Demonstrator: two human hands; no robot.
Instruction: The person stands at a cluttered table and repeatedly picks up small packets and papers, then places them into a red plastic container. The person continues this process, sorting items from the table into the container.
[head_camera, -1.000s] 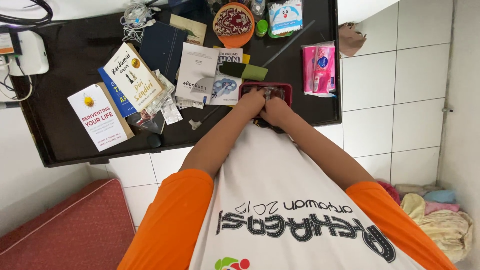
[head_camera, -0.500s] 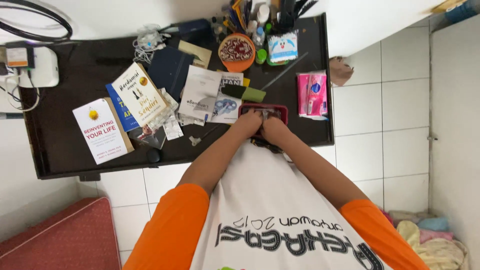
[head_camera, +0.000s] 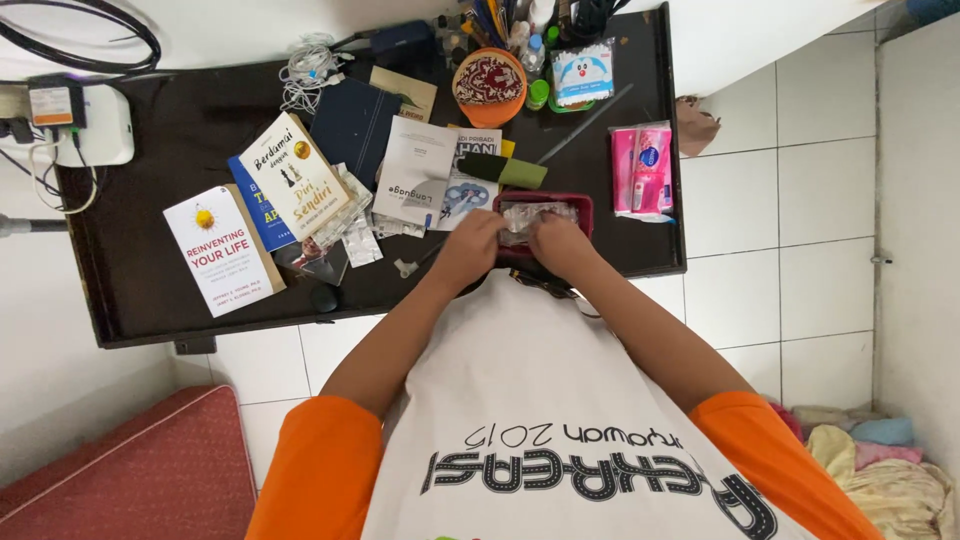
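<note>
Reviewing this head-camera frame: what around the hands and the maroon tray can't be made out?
- Left hand and right hand: the fingers curl away, so the grip is unclear.
- Crinkled clear plastic in the maroon tray: too small to identify; the hands cover the tray's near edge.
- Containers at the black table's far edge: cut off by the frame top.

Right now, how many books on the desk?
At least 5: white paperback with a sun at left, blue book under the cream chess-piece paperback, dark navy hardcover, and a book beneath the white folded leaflet. More may be hidden beneath.
</note>
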